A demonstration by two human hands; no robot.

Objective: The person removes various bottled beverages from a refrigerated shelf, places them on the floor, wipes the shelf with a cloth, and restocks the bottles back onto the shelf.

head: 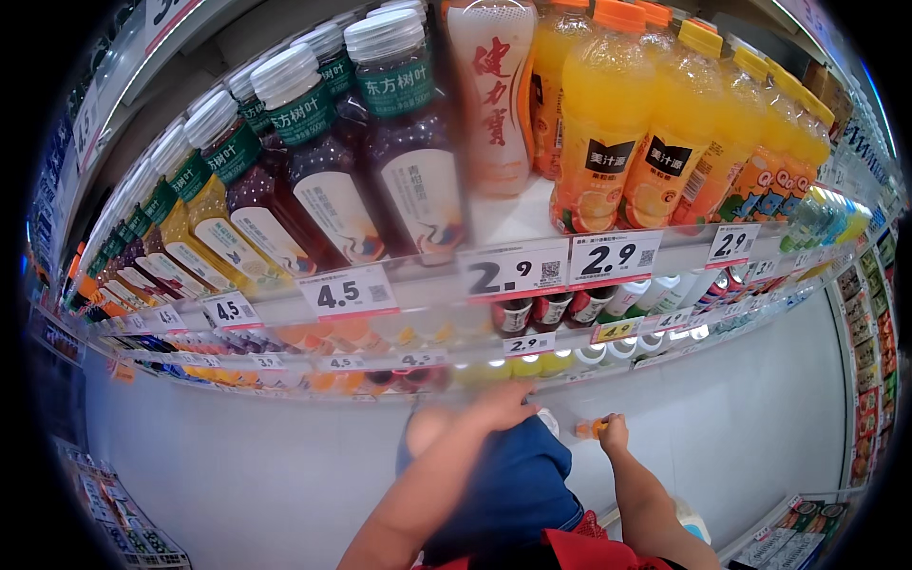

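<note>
My right hand (614,432) grips a small bottle with an orange cap (588,428) low over the floor, at the right of my legs. Over my knee in blue denim shorts (509,477), my left hand (504,406) is bent with its fingers partly hidden; whether it holds anything does not show. Before me, the shelf carries dark tea bottles with white caps (419,164), a pale bottle with red characters (493,100) and orange juice bottles with orange or yellow caps (605,121).
Price tags line the shelf's front edge (427,285). Lower shelves hold dark-labelled bottles (550,310) and other drinks. A wire rack of packets (128,516) stands at lower left, cartons (798,534) lie at lower right, and packaged goods (866,356) fill shelving at the far right.
</note>
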